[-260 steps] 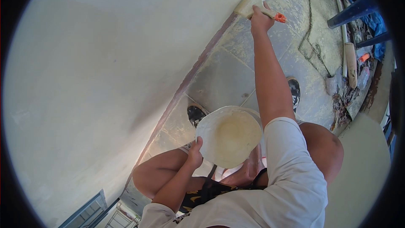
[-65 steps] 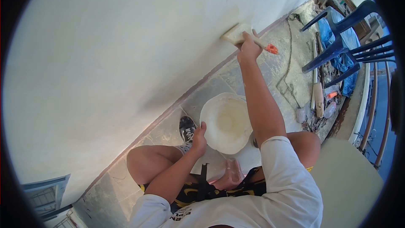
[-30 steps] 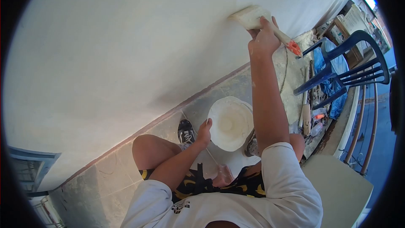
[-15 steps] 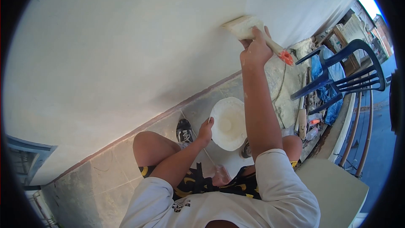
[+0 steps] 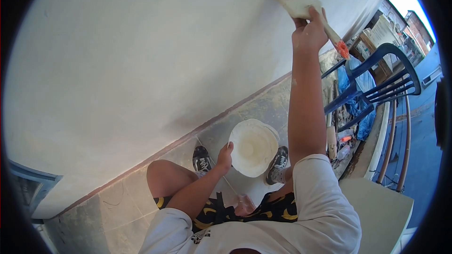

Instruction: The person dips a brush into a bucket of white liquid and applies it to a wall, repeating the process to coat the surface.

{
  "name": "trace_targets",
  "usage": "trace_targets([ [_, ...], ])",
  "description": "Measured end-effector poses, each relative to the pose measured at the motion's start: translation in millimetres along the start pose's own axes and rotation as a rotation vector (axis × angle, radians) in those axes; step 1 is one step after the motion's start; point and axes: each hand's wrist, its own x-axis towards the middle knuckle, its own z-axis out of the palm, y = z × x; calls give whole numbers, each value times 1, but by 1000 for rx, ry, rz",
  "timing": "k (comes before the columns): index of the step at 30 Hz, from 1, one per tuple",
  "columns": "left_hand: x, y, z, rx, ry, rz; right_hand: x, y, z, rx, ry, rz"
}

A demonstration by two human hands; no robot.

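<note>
My right hand [image 5: 310, 32] is closed round the handle of a wide paintbrush [image 5: 297, 1], its cream-coated head against the white wall [image 5: 141, 56] at the upper right. The handle's orange-red end points down and to the right. Low between my legs, my left hand [image 5: 225, 156] grips the near-left rim of a white bucket [image 5: 253, 173]. Whitish paint coats its inside.
A dark blue plastic chair [image 5: 376, 82] stands at the right, amid blue plastic sheeting [image 5: 366, 124] and clutter. A reddish skirting line [image 5: 188, 134] edges the wall along the tiled floor [image 5: 120, 207]. A pale panel [image 5: 376, 211] lies to my right.
My right hand has moved the paintbrush up and to the right along the wall. My left hand still holds the bucket, which sits slightly lower in view.
</note>
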Motion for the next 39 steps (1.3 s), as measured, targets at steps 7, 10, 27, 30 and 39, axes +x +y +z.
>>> trace_targets([
  [7, -9, 16, 7, -91, 24, -83, -25, 69, -97, -159, 169, 266],
  [10, -5, 17, 10, -93, 50, -65, -38, 67, -114, -208, 229, 294],
  [27, -3, 14, 13, -125, 6, -71, -38, 36, -78, -249, 137, 237],
  [30, 5, 8, 12, -96, 4, -39, -22, 37, -51, -256, 140, 269],
  [39, 1, 19, 22, -79, -20, -54, -9, -28, 72, 36, -158, 11],
])
